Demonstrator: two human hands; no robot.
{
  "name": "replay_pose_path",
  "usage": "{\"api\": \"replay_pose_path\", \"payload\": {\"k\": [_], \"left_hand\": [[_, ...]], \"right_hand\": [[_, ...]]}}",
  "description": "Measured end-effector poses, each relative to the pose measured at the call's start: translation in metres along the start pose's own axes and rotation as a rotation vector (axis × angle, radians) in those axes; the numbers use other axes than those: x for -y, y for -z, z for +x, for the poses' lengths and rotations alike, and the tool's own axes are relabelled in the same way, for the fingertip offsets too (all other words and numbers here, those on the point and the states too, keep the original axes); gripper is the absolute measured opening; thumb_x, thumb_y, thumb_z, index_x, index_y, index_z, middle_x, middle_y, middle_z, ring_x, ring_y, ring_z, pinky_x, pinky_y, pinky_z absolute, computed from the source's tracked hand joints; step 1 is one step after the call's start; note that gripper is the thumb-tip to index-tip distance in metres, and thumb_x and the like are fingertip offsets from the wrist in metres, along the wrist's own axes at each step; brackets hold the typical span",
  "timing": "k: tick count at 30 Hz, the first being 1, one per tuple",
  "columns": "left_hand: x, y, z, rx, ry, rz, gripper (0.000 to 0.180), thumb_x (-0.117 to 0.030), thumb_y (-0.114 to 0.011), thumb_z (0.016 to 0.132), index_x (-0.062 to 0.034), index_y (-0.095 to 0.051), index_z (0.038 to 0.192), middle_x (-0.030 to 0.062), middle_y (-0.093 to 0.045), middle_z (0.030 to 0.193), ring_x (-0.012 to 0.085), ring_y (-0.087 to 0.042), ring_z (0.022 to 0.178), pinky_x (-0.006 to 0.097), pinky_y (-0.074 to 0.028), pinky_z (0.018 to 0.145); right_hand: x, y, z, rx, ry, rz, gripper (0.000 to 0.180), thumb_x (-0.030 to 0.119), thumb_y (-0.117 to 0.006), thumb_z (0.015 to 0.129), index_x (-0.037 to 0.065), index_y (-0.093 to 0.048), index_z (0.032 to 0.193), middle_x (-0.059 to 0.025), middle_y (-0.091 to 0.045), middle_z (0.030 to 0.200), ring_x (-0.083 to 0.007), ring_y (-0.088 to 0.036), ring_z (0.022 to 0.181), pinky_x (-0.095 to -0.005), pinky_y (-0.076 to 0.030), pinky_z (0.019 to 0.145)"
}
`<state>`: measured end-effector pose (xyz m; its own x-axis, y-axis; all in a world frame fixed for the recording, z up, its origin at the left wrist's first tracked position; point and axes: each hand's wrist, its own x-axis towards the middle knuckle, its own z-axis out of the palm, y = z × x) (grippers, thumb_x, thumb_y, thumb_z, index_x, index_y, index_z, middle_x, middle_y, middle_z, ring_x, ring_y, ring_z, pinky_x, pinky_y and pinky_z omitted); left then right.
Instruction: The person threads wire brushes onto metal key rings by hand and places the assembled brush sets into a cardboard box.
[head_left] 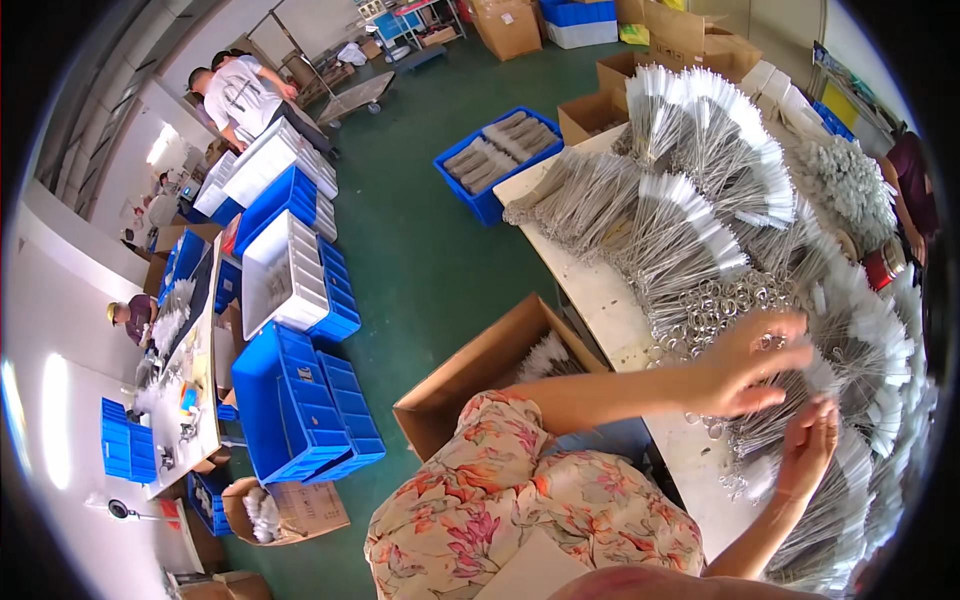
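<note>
Over the heaped table, my left hand [757, 366] is raised with its fingers spread and slightly blurred; nothing shows in its grasp. Just below and to its right, my right hand [808, 440] has its fingers pressed together. A blurred white bristle tip of a wire brush [821, 374] rises from those fingertips; the rest of that brush is hard to make out. Around both hands lie piles of thin wire brushes [690, 225] with white bristle ends. Their looped wire ends [715, 312] bunch together on the far side of my left hand.
A pale worktable [690, 465] carries the piles. Against its left edge stands an open cardboard box [455, 375] with brushes inside. Beyond it is a blue crate [487, 205] of bundles. Blue and white crates [290, 400] line the left aisle. Other people [240, 95] work farther off.
</note>
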<state>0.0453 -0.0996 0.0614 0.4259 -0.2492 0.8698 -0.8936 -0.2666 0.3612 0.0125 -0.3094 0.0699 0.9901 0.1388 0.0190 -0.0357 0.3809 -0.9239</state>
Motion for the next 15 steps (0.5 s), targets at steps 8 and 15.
{"api": "replay_pose_path", "payload": {"k": [8, 15], "left_hand": [[-0.013, -0.023, -0.027, 0.436, 0.498, -0.916, 0.079, -0.029, -0.074, 0.069, -0.0048, -0.034, 0.133, 0.0161, -0.043, 0.123, 0.0257, -0.044, 0.112, 0.035, -0.038, 0.092], [-0.022, 0.001, -0.053, 0.384, 0.104, -0.427, 0.024, -0.012, -0.073, 0.068, -0.0045, -0.058, 0.084, 0.0071, -0.057, 0.079, 0.0241, -0.055, 0.07, 0.033, -0.046, 0.06]], "right_hand": [[-0.019, -0.032, -0.035, 0.082, -0.077, -0.617, 0.01, 0.006, -0.05, 0.085, -0.001, -0.05, 0.078, 0.0034, -0.044, 0.067, -0.0075, -0.038, 0.063, -0.0226, -0.031, 0.055], [-0.014, -0.022, -0.053, 0.332, -0.653, -0.28, 0.017, 0.016, -0.051, 0.091, 0.001, -0.057, 0.085, 0.0021, -0.054, 0.068, -0.0036, -0.046, 0.058, -0.019, -0.038, 0.051]]}}
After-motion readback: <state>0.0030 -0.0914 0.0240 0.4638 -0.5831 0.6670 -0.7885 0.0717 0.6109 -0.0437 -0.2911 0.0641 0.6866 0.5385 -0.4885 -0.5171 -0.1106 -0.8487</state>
